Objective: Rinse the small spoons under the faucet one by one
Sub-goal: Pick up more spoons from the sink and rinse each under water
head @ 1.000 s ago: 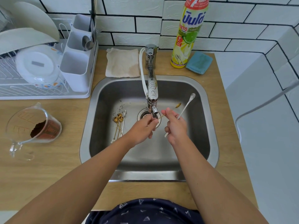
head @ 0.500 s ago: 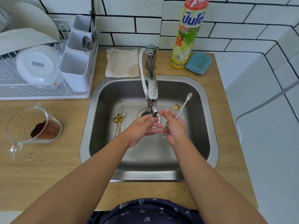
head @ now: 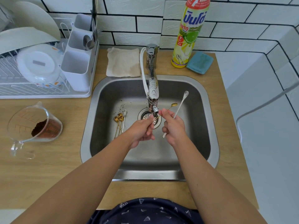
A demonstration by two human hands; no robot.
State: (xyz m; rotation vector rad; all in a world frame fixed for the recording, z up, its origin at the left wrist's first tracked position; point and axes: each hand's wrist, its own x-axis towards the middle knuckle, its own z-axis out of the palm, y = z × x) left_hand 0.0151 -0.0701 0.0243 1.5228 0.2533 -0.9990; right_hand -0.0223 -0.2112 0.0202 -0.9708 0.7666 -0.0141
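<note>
We're seeing two bare forearms running up from the bottom corners, no sleeves, watches or rings showing. Left hand (head: 141,130) and right hand (head: 174,126) are both bare, no gloves. We're also getting a dark navy garment (head: 145,210) at the bottom edge, carrying a pattern of small white outlined triangles.

Wooden counter (head: 48,175), dish rack (head: 32,92), measuring cup (head: 34,125), cloth (head: 123,62), bottle (head: 189,34), sponge (head: 199,62)

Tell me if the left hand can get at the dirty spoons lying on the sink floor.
Probably yes: the dirty spoons lie uncovered just beside the left hand, but it pinches the gold spoon and must release first.
</note>
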